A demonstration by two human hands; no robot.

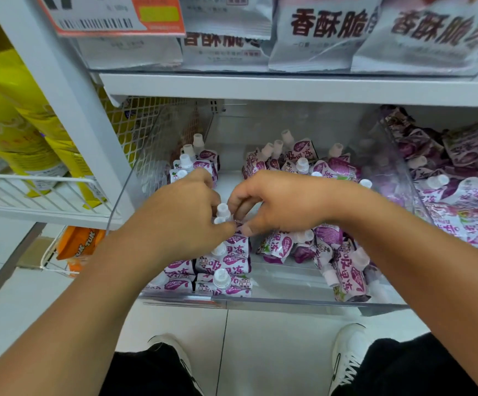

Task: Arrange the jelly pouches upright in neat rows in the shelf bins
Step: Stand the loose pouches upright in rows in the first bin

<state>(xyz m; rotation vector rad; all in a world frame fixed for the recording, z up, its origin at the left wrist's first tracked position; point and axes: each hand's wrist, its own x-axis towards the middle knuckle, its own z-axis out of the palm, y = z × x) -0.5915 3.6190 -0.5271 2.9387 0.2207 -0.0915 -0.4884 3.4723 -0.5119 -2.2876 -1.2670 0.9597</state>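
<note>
A clear plastic shelf bin (289, 302) holds purple-and-white jelly pouches with white spout caps. Several pouches stand upright in a row along its left side (223, 264). More lie jumbled on the right side of the bin (326, 247) and at the back (289, 158). My left hand (183, 212) and my right hand (283, 201) meet over the middle of the bin. Both pinch the same pouches at their white caps (222, 213), at the top of the left row. The pouch bodies under my fingers are mostly hidden.
A second clear bin (403, 178) on the right is heaped with darker purple pouches. Silver snack bags (329, 32) fill the shelf above. Yellow bags (17, 121) stand on a wire shelf at the left, an orange bag (80, 244) below. My shoes show on the tiled floor (260, 352).
</note>
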